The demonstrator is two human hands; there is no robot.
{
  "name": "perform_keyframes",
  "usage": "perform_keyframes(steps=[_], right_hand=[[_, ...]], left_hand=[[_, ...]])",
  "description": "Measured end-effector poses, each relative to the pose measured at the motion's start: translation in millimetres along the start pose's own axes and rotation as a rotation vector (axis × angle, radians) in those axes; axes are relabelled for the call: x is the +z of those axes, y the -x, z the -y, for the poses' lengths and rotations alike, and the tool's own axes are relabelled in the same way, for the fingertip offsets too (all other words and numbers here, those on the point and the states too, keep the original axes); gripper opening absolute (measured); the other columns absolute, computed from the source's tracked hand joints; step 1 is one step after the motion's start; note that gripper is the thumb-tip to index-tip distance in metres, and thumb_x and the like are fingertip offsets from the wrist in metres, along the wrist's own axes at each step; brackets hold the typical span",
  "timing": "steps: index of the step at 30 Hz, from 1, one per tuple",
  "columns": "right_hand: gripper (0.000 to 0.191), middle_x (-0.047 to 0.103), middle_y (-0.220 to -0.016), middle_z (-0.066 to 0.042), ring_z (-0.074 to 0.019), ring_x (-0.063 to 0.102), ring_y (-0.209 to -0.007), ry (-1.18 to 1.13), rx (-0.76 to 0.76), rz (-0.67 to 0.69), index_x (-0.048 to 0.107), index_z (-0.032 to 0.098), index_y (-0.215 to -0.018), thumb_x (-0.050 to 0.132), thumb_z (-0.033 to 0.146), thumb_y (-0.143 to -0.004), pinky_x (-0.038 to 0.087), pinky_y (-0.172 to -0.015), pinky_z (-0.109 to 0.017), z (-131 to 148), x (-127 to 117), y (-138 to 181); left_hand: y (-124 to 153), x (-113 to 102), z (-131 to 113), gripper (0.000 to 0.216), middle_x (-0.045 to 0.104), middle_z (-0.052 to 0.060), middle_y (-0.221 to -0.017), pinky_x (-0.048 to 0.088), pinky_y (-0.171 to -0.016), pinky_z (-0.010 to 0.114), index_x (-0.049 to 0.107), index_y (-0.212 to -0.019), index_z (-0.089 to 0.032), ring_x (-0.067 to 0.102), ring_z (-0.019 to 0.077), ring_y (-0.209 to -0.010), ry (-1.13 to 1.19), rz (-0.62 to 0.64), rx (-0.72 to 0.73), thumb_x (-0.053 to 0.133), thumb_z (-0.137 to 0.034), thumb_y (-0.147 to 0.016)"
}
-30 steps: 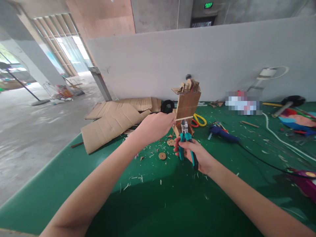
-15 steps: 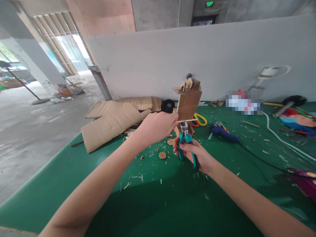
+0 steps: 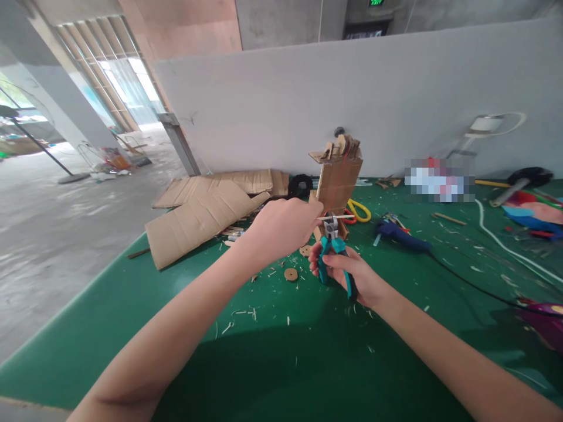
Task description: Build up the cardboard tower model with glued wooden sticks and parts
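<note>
My left hand (image 3: pixel 281 225) is closed in a pinch on a thin wooden stick (image 3: pixel 341 217) that juts out level to the right. My right hand (image 3: pixel 347 272) grips the teal-handled cutters (image 3: pixel 333 252) upright, and their jaws sit at the stick just right of my left fingers. Right behind the stick stands a small cardboard model (image 3: pixel 336 181) with cardboard bits and a red thread on top. Small cardboard discs (image 3: pixel 290 274) and wood shavings lie on the green table (image 3: pixel 281 363) under my hands.
Flat cardboard sheets (image 3: pixel 202 214) lie at the back left, with a black tape roll (image 3: pixel 300 186) beside them. Yellow-handled scissors (image 3: pixel 358 211), a blue glue gun (image 3: pixel 398 230) with a black cord, a white cable (image 3: pixel 505 249) and coloured scraps lie to the right. A grey partition (image 3: pixel 352 94) backs the table.
The cutters' jaws have risen to the stick and the stick now sits in them. Both hands drifted slightly right and up; the stick's free end looks shorter.
</note>
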State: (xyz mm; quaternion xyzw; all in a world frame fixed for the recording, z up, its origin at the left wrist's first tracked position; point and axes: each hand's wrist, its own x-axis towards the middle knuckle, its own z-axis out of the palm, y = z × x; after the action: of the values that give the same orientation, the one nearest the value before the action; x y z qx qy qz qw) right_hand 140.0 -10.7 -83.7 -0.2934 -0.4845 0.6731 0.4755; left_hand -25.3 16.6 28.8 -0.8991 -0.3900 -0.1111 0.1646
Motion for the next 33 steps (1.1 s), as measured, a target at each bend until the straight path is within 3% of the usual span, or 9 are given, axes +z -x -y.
perform_keyframes(steps=[19,33], right_hand=[[0.013,0.061,-0.088,-0.004,-0.0160,0.058,-0.076,-0.024,0.015,0.000,0.064,0.020,-0.089,0.062,0.028,-0.079,0.045,-0.071,-0.034,-2,3,2],[0.021,0.066,-0.100,-0.007,-0.0217,0.060,-0.094,-0.022,-0.009,0.098,0.064,0.021,-0.097,0.061,0.027,-0.077,0.047,-0.082,-0.040,-8,-5,2]], left_hand=[[3,4,-14,0.020,0.055,0.003,-0.054,0.027,-0.043,0.025,0.057,-0.078,-0.016,0.057,0.0173,-0.050,-0.073,-0.047,-0.041,0.040,-0.021,-0.088],[5,1,-19,0.010,0.057,0.003,-0.055,0.034,-0.045,0.025,0.057,-0.074,-0.016,0.060,0.0181,-0.053,-0.065,-0.003,-0.072,0.049,-0.010,-0.073]])
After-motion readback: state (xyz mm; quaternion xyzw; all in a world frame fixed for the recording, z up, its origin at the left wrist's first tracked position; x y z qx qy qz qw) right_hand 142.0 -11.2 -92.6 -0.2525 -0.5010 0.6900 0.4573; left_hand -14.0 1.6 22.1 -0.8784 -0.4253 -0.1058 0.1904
